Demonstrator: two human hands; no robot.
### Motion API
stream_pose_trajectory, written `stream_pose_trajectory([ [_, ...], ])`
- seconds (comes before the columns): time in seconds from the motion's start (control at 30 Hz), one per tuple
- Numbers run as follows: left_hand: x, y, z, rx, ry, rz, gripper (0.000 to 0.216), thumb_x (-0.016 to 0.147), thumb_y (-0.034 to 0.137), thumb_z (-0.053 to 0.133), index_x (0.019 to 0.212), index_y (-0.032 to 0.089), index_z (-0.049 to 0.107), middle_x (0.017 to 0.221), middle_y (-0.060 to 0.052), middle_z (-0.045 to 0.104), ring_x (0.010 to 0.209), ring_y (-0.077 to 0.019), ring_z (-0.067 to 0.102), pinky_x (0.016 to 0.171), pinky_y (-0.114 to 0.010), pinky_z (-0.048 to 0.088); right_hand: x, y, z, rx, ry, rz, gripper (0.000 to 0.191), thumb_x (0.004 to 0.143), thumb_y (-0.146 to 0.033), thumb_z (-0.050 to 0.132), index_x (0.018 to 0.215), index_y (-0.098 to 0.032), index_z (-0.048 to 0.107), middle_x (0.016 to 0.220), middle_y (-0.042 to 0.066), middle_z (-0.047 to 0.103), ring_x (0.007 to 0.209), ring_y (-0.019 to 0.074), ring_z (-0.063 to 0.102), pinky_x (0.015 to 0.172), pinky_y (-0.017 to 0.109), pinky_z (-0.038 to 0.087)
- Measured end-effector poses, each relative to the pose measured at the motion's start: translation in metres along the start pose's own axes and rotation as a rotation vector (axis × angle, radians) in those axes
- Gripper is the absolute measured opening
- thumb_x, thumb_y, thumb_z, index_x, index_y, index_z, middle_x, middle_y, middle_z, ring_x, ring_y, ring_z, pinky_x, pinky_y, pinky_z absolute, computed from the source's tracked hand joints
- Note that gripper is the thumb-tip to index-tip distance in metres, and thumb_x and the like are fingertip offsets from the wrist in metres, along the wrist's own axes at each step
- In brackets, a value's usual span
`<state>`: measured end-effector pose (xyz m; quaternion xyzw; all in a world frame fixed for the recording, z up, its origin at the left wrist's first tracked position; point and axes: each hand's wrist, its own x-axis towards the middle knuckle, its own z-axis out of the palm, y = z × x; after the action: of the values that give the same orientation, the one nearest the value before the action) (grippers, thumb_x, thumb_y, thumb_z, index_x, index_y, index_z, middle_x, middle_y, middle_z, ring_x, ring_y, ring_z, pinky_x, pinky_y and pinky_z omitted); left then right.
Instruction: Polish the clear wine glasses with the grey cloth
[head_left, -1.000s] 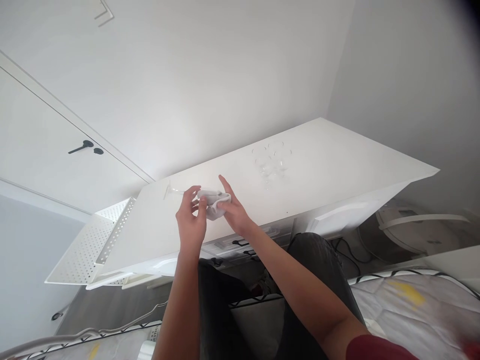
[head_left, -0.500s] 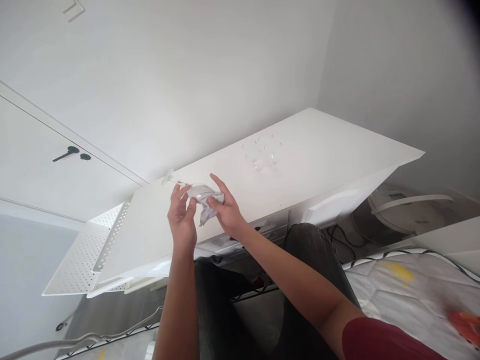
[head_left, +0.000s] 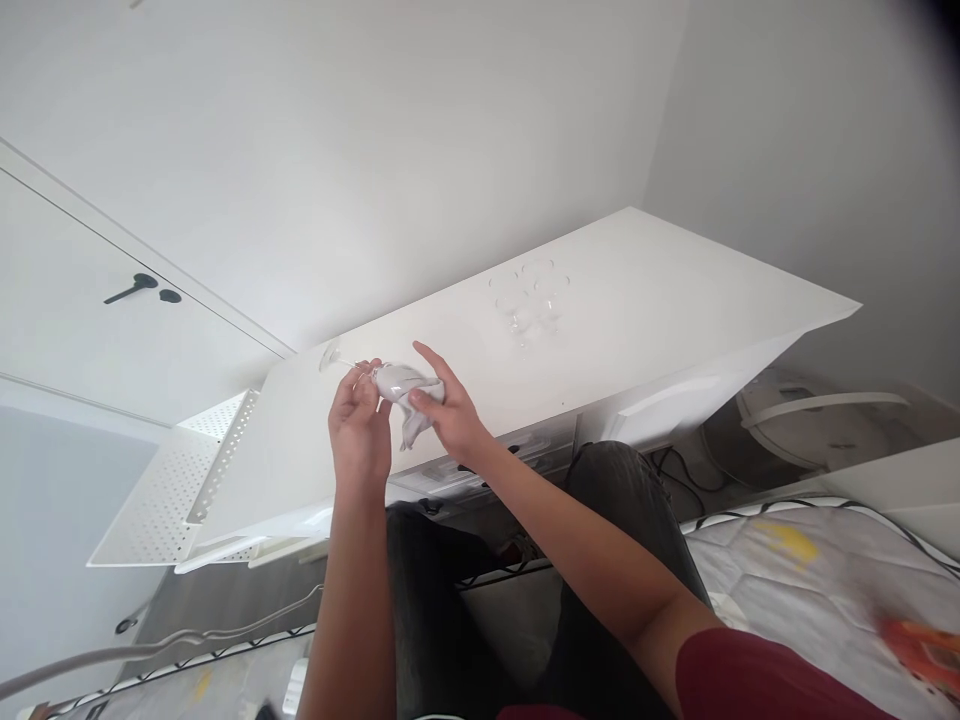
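A clear stemmed glass point(head_left: 331, 355) lies sideways in the air over the white tabletop, its foot pointing left. My left hand point(head_left: 358, 418) is closed around the glass where the stem meets the bowl. A pale grey-white cloth point(head_left: 409, 385) is bunched at the bowl, seemingly stuffed inside it, with a loose corner hanging down. My right hand point(head_left: 454, 415) pinches this cloth at the rim, thumb in front and index finger stretched outward. Several clear glasses point(head_left: 529, 300) stand together on the table to the right of my hands.
The white table point(head_left: 637, 300) runs along the wall, with drawers below. At its left end is a perforated white panel point(head_left: 154, 495). A large round metal container point(head_left: 795, 430) sits low on the right, near a patterned mattress point(head_left: 780, 580). A grey cable point(head_left: 187, 637) crosses the lower left.
My left fingers have closed more tightly around the glass near the stem. My right hand has moved slightly left with the cloth. The view has shifted a little.
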<state>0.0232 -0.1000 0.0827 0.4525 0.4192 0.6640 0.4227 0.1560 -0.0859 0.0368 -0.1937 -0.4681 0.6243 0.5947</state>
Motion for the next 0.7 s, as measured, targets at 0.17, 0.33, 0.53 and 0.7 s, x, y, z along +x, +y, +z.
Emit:
stream_pose_trajectory([
  [0.17, -0.004, -0.008, 0.006, 0.034, 0.148, -0.013, 0.036, 0.086, 0.041, 0.081, 0.114, 0.021, 0.070, 0.139, -0.013, 0.064, 0.129, -0.0287, 0.063, 0.113, -0.046, 0.049, 0.001, -0.001, 0.005, -0.266, -0.192, -0.092, 0.060, 0.097, -0.033, 0.060, 0.155, -0.037, 0.047, 0.139, 0.004, 0.067, 0.132, 0.0270, 0.058, 0.113, 0.047, 0.045],
  [0.33, -0.005, -0.011, 0.009, -0.019, -0.023, 0.082, 0.044, 0.081, 0.036, 0.086, 0.121, 0.026, 0.068, 0.143, -0.009, 0.062, 0.142, -0.0285, 0.052, 0.117, -0.041, 0.045, 0.001, -0.002, 0.003, 0.100, 0.012, 0.075, 0.068, 0.101, -0.045, 0.053, 0.163, -0.028, 0.031, 0.107, 0.004, 0.074, 0.098, 0.0213, 0.069, 0.089, 0.037, 0.058],
  [0.53, -0.003, -0.011, 0.008, 0.092, 0.051, -0.043, 0.037, 0.093, 0.049, 0.070, 0.117, 0.020, 0.074, 0.136, -0.013, 0.065, 0.131, -0.0295, 0.061, 0.112, -0.044, 0.049, 0.002, -0.010, -0.001, -0.334, -0.157, -0.162, 0.052, 0.100, -0.038, 0.058, 0.151, -0.036, 0.052, 0.133, 0.004, 0.069, 0.127, 0.0261, 0.059, 0.117, 0.048, 0.040],
  [0.7, -0.003, -0.017, 0.007, 0.020, 0.048, 0.028, 0.045, 0.085, 0.040, 0.082, 0.126, 0.027, 0.070, 0.148, -0.009, 0.059, 0.131, -0.0260, 0.060, 0.109, -0.037, 0.051, 0.003, -0.001, 0.003, 0.022, 0.026, 0.025, 0.061, 0.104, -0.044, 0.047, 0.161, -0.030, 0.034, 0.115, 0.005, 0.072, 0.102, 0.0212, 0.068, 0.094, 0.039, 0.056],
])
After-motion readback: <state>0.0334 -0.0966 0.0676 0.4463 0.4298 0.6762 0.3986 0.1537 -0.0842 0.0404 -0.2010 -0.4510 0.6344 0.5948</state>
